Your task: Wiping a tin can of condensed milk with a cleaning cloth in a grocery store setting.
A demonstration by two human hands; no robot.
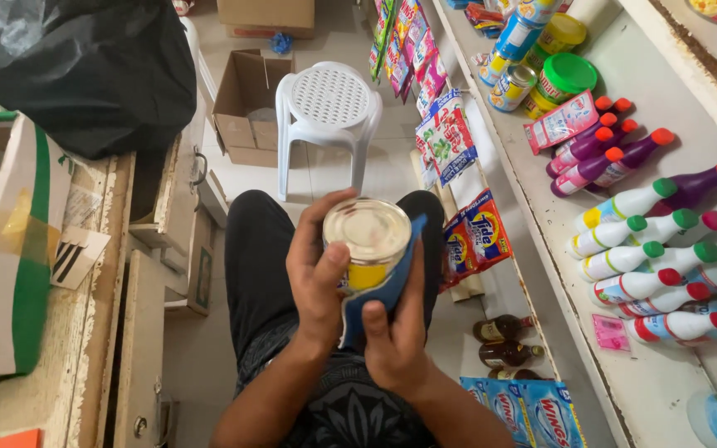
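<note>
A round tin can [369, 241] with a shiny metal lid and yellow label sits in front of my lap. My left hand [317, 278] grips its left side, thumb on the rim. My right hand [396, 332] presses a blue cloth [387, 286] against the can's right and lower side. I am seated, dark trousers below the can.
A shelf [570, 249] on the right holds several bottles with coloured caps [632, 236] and tins [512, 87]. Sachet strips [446, 141] hang along its edge. A white plastic stool [329, 108] and open cardboard box [246, 104] stand ahead. A wooden counter [85, 332] runs on the left.
</note>
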